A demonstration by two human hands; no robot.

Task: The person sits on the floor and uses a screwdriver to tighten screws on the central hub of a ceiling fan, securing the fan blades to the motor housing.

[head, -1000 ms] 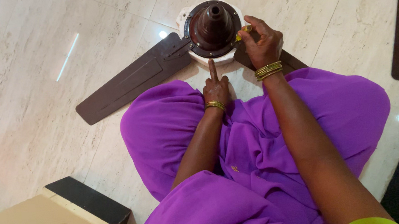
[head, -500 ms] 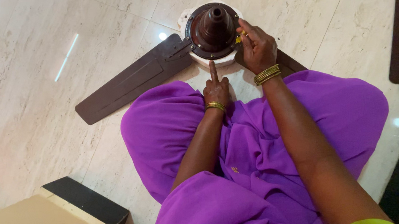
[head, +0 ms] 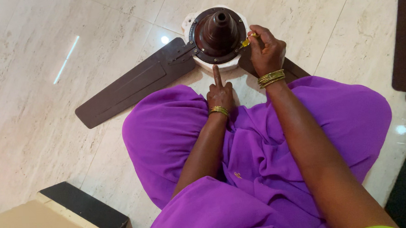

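Shifted: right hand (head: pixel 267 51) fingers pinch yellow screwdriver (head: pixel 246 41) | left hand (head: pixel 219 93) forefinger touches fan motor (head: pixel 217 32)

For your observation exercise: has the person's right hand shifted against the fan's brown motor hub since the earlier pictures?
Yes, slightly. The right hand, pinching a small yellow-handled tool, has slid down the right rim of the hub, toward the person. The left hand keeps its finger at the near rim.

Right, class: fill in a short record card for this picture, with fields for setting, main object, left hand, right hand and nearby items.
Setting: pale marble floor, person seated in purple cloth
Main object: brown ceiling fan motor on a white base, one blade fully visible
Left hand: index finger pressed against the motor's rim
Right hand: grips a small yellow-handled screwdriver at the motor's edge
Nearby: cardboard box, lower left
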